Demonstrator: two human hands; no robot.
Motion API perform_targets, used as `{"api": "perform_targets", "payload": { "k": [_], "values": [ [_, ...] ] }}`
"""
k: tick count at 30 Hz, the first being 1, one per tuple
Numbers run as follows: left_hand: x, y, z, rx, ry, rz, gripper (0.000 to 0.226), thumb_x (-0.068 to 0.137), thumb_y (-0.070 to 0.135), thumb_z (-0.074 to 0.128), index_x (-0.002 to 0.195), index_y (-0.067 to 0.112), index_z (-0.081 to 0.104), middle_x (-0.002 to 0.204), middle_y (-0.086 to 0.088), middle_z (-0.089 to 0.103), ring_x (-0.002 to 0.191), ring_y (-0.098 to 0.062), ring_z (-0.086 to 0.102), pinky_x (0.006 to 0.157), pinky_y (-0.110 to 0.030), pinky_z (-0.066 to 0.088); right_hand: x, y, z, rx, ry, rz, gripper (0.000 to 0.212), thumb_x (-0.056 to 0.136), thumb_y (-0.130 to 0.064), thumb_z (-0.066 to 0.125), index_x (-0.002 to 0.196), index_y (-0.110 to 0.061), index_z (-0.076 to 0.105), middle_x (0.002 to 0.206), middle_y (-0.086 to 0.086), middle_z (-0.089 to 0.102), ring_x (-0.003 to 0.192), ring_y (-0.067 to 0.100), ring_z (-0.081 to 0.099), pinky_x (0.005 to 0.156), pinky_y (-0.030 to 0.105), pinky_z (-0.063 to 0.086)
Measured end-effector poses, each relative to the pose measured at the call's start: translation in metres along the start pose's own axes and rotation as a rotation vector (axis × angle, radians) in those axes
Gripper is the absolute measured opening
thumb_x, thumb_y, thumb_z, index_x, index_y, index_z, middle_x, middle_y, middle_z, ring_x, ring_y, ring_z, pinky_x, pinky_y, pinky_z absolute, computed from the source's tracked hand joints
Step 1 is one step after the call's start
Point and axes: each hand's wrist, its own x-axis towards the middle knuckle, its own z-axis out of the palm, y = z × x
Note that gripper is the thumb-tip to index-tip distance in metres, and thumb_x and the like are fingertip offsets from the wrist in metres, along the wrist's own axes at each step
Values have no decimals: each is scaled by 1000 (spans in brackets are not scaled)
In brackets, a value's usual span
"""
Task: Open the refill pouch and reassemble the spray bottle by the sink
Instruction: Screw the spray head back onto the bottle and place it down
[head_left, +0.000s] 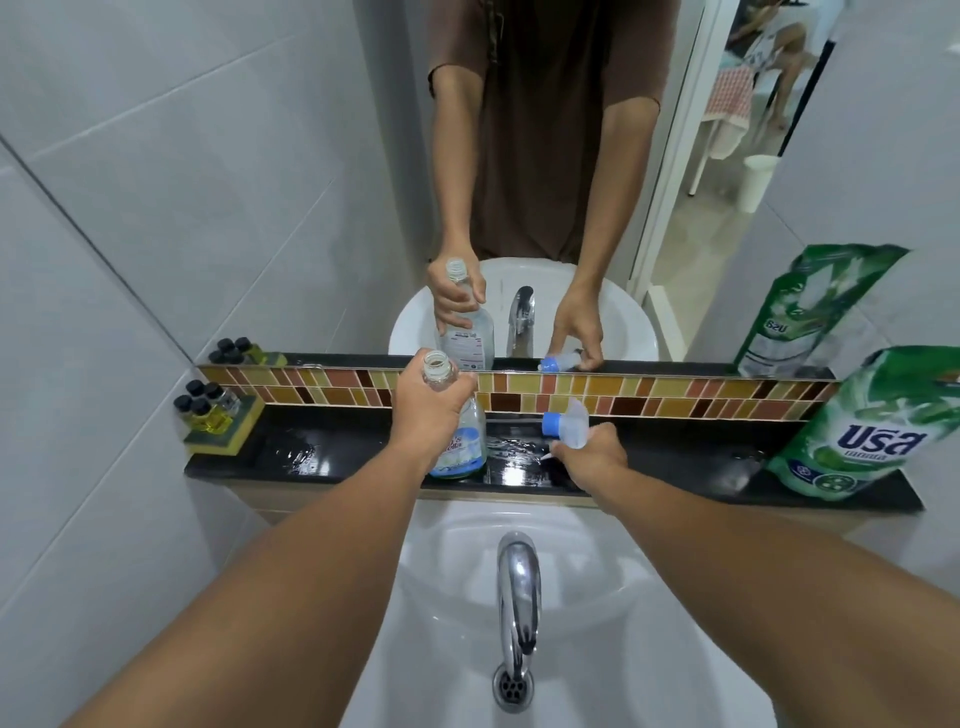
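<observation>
1. You stood at a white sink (597, 670) with a chrome tap (517, 587) over its drain; the black ledge (675, 467) behind the sink was wet and glossy just beyond the tap.
2. Above the ledge ran a strip of brown, orange and yellow tiles (649, 397), then a mirror (545, 182) showing your arms and a brown shirt; grey wall tiles filled the left side.
3. Your left hand (428, 410) was wrapped around the neck of the clear bottle (460, 436), which stood upright on the ledge behind the tap with its mouth uncapped.
4. Your right hand (592, 454) held the spray head (569, 423) just right of the bottle, its blue collar pointing toward the bottle and apart from it.
5. The green refill pouch (862, 426) leaned upright at the ledge's far right end, well away from the bottle.
6. Small black-capped bottles (205, 405) sat on a yellow sponge (223, 434) at the ledge's left end.
7. Your right fingers hid the spray head's lower part, so its tube was hard to make out; the bottle label was partly covered by your left hand, and the pouch's top ran out of the picture.
</observation>
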Motion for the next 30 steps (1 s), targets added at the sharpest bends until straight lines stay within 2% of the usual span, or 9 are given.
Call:
{"api": "perform_targets", "payload": {
  "k": [3,7,9,12,15,17,24,27,30],
  "values": [
    [1,0,-1,12,-16,6,19,95,18,77,107,24,64,101,5,73,91,-13,72,68,-27,56,-4,-1,-31,118,-62,-135,29,90,-33,79,105,-23,56,108,11,72,90,29,69,70,40,53],
    [0,1,-2,-7,-30,-6,20,94,19,78,107,26,64,101,5,74,92,-14,73,68,-29,58,-28,-21,-92,89,-78,-314,21,99,-29,69,113,-17,60,105,13,71,77,20,64,62,29,48],
    [-1,1,-3,-10,-30,-6,20,94,18,78,106,26,63,101,4,74,94,-16,74,71,-31,59,-40,-34,-122,61,-55,-404,17,100,-31,68,111,-18,62,106,18,72,77,24,64,69,37,53],
    [-4,1,-5,-12,-36,10,19,93,16,79,103,23,65,102,-1,77,95,-21,76,82,-41,64,-60,-60,-157,34,21,-533,16,99,-38,68,106,-24,64,105,16,72,95,37,70,87,51,59],
    [-6,3,-6,-10,-57,8,20,92,16,79,104,22,65,103,-2,78,96,-22,77,88,-47,64,-93,-94,-182,14,49,-652,25,101,-38,65,117,-18,63,105,12,71,86,24,69,68,34,52],
    [-6,3,-7,-21,-77,-6,20,93,16,79,106,23,65,103,-2,78,97,-22,77,89,-47,63,-110,-115,-194,4,86,-711,26,101,-38,64,119,-19,62,103,9,70,83,20,66,64,29,45],
    [-6,-3,-8,-75,-100,-58,31,89,12,81,116,18,67,105,-3,77,97,-20,74,78,-34,58,-158,-170,-200,-100,116,-885,23,101,-36,66,118,-20,62,105,10,69,96,34,68,71,34,50],
    [-4,-4,-8,-74,-102,-73,36,88,14,82,121,18,67,107,-2,76,97,-19,73,70,-28,53,-165,-181,-198,-183,127,-915,21,99,-39,68,110,-22,62,96,3,67,94,31,68,76,42,53],
    [-2,-7,-8,-71,-96,-80,38,88,14,82,122,19,68,108,-2,76,99,-20,73,72,-30,53,-168,-190,-196,-238,134,-924,22,98,-40,69,108,-22,62,94,2,67,92,31,68,82,50,56]
  ]
}}
